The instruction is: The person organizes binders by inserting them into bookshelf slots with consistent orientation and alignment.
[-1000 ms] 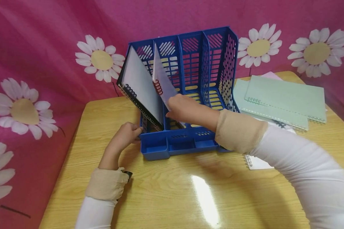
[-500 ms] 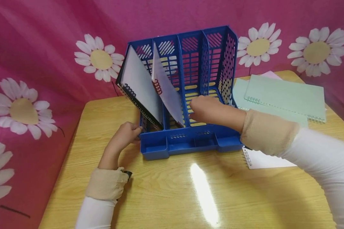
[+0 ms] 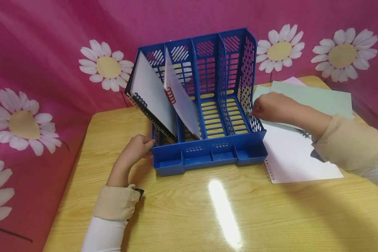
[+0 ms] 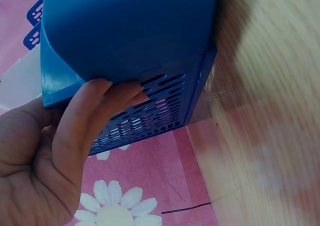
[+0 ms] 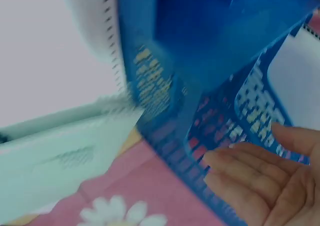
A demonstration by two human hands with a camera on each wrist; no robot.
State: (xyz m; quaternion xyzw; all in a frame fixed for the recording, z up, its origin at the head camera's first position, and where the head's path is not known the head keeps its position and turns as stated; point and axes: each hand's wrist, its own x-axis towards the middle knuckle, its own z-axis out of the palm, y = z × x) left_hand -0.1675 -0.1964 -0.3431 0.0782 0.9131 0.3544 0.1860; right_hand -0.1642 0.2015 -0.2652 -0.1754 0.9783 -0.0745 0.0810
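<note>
A blue plastic file organizer (image 3: pixel 208 151) stands on the table, split into several upright slots. My left hand (image 3: pixel 136 149) grips its front left edge; in the left wrist view the fingers (image 4: pixel 82 111) lie on the outer side and the thumb goes behind the edge. A black-covered spiral notebook (image 3: pixel 154 94) leans in the leftmost slot. Beside it, in the second slot, stands a thinner notebook with red spiral binding (image 3: pixel 181 94). My right hand (image 3: pixel 275 106) is just right of the organizer, over the pale green notebooks (image 3: pixel 321 96). In the right wrist view its fingers (image 5: pixel 245 171) are loosely extended, holding nothing.
A white spiral notebook (image 3: pixel 299 157) lies on the table right of the organizer, partly under the green ones. A pink sheet edge (image 3: pixel 293 81) shows behind them. The wooden table (image 3: pixel 176 210) meets a pink flowered cloth (image 3: pixel 63 28) behind and on the left.
My right hand has left the red-bound notebook, which stays in the second slot, and moved right past the organizer to the green notebooks. The left hand keeps its grip.
</note>
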